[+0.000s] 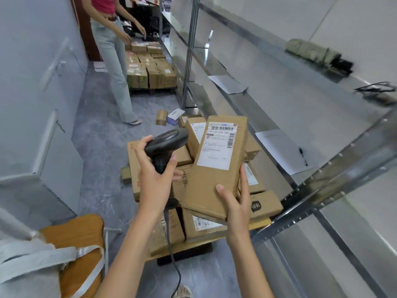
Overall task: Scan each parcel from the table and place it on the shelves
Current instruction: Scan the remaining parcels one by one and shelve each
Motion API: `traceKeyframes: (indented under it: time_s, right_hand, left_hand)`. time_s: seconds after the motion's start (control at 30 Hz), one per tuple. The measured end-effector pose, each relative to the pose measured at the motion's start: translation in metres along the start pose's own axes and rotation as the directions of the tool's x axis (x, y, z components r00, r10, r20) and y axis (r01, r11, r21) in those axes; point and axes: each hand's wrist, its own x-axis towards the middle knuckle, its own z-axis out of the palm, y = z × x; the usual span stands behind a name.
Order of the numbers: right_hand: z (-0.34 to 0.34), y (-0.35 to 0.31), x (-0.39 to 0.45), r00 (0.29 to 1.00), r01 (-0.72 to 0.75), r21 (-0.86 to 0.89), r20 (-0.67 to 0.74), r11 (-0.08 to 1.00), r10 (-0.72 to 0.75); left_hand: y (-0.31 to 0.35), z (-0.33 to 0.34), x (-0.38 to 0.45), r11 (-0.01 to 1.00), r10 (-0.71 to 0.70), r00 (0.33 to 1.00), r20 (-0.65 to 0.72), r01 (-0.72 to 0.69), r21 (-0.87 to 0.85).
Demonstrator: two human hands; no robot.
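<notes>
Two hands are at work. The left hand [153, 179] is wrapped tight round the grip of a dark handheld scanner [165, 143], its head turned toward the parcel and its cable [171, 250] hanging down past the wrist. The right hand [236, 203] is clamped on the lower end of one flat cardboard parcel [217, 166], thumb on the front face and fingers behind, holding it up tilted above the pile with its white label [219, 145] and barcodes facing the camera.

The parcel looks thin, stiff and light, a rigid mailer that probably will not sag when held by one end; its plain card should give dry, sure friction. The bottom edge is the sensible hold, as it leaves the label uncovered for scanning.

Below it, the bench [214, 239] carries a heap of brown boxes [264, 205]; at least eight show, though overlap hides the true number. Two small boxes lie on the floor [98, 147] beyond. On the right, the metal shelves [300, 108] hold two sheets of paper, one pen, one folded umbrella and a dark cable, with no parcels visible there. Farther off, another person stands beside a second stack of boxes
</notes>
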Motion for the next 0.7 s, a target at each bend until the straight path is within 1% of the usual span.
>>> traceKeyframes:
  time_s: [0.13, 0.23, 0.33, 0.37, 0.4, 0.47, 0.5, 0.57, 0.6, 0.7]
  right_hand:
    - [-0.003, -0.007, -0.03, 0.998, -0.009, 0.088, -0.069, 0.996, 0.015]
    - [-0.012, -0.009, -0.057, 0.985, -0.005, 0.125, -0.168, 0.992, 0.027]
    - [-0.031, -0.012, -0.089, 0.965, -0.002, 0.123, -0.262, 0.992, 0.035]
    - [-0.038, -0.014, -0.099, 0.953, -0.005, 0.124, -0.3, 0.992, 0.042]
    - [-0.047, -0.015, -0.11, 0.938, -0.003, 0.126, -0.344, 0.992, 0.046]
    - [-0.064, -0.018, -0.131, 0.904, 0.01, 0.127, -0.426, 0.992, 0.046]
    - [-0.073, -0.02, -0.142, 0.886, 0.017, 0.125, -0.462, 0.992, 0.043]
    - [-0.09, -0.024, -0.164, 0.847, 0.04, 0.116, -0.531, 0.992, 0.027]
    - [-0.099, -0.026, -0.175, 0.827, 0.057, 0.109, -0.561, 0.992, 0.015]
    - [-0.126, -0.035, -0.202, 0.767, 0.095, 0.109, -0.641, 0.99, -0.003]
  left_hand:
    - [0.002, -0.001, -0.012, 0.995, -0.033, 0.994, 0.103, 0.042, -0.087]
    - [0.0, 0.005, -0.031, 0.987, -0.071, 0.974, 0.217, 0.1, -0.126]
    - [0.002, 0.015, -0.057, 0.991, -0.03, 0.965, 0.261, 0.063, -0.121]
    - [0.003, 0.019, -0.066, 0.987, -0.031, 0.954, 0.297, 0.076, -0.14]
    - [0.004, 0.024, -0.074, 0.978, -0.057, 0.933, 0.356, 0.125, -0.169]
    - [0.007, 0.035, -0.092, 0.935, -0.139, 0.86, 0.491, 0.277, -0.22]
    - [0.01, 0.042, -0.101, 0.929, -0.136, 0.834, 0.535, 0.295, -0.225]
    - [0.021, 0.055, -0.121, 0.95, -0.047, 0.801, 0.597, 0.221, -0.222]
    - [0.028, 0.061, -0.132, 0.957, -0.002, 0.774, 0.633, 0.186, -0.224]
    - [0.048, 0.082, -0.161, 0.952, 0.078, 0.682, 0.727, 0.165, -0.257]
